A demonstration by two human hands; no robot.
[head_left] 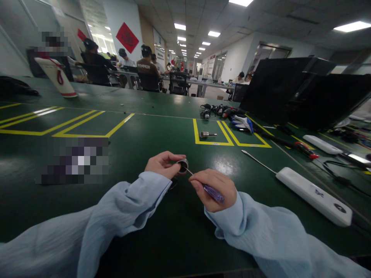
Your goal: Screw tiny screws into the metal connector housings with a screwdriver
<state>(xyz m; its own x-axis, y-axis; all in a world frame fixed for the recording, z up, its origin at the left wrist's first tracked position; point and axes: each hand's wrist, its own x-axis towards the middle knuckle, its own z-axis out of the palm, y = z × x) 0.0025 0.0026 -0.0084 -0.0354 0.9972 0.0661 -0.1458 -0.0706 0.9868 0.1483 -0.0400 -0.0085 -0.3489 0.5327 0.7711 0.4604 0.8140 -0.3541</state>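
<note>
My left hand [162, 164] is closed around a small round metal cup-like part [183, 161], its opening turned toward my right hand. In my right hand [217, 187] is a screwdriver with a translucent purple handle [213, 194]. Its thin shaft points left, and the tip reaches into the part's opening; what it touches inside is hidden. Below my left wrist, a dark thin curved thing [173, 184] shows in part on the green table [185, 235]. Light blue sleeves cover both wrists.
A metal cylinder with a thin shaft [205, 134] lies inside a yellow taped frame. Behind are cabled parts [216, 111] and a blue-white glove [242, 123]. Rightward lie a long white box [313, 197], a red-black screwdriver [305, 150] and dark monitors [269, 87]. A white cup [58, 75] stands left.
</note>
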